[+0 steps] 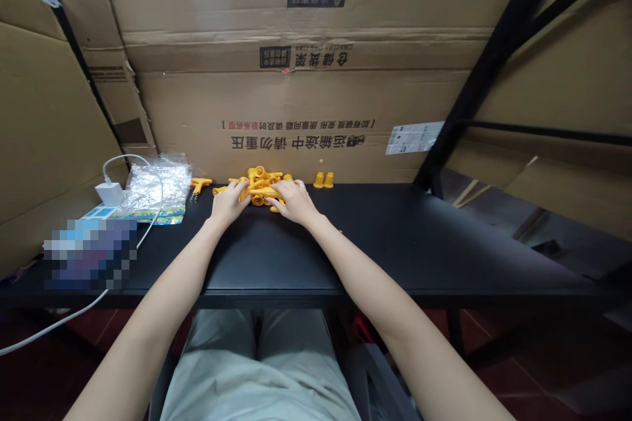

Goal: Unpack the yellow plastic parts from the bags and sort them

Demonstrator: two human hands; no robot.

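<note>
A heap of yellow plastic parts (259,174), some of them hollow and round-ended, lies at the back of the black table. My left hand (229,204) is closed at its left side, fingers curled on a yellow piece. From the right, my right hand (296,202) grips a long yellow plastic piece (263,191) that spans the gap between both hands. Its far end is partly covered by my left fingers. Left of the heap lies a yellow T-handled corkscrew (200,185) with metal spirals showing below. Two yellow bell-shaped sleeves (323,179) stand upright on the right.
A cardboard wall (296,99) rises behind the black table (395,243). At left are a clear plastic bag (157,184), a white charger (109,193) and its trailing cable (74,320), beside a blurred-out item (91,253). A black metal post (474,79) slants up at right.
</note>
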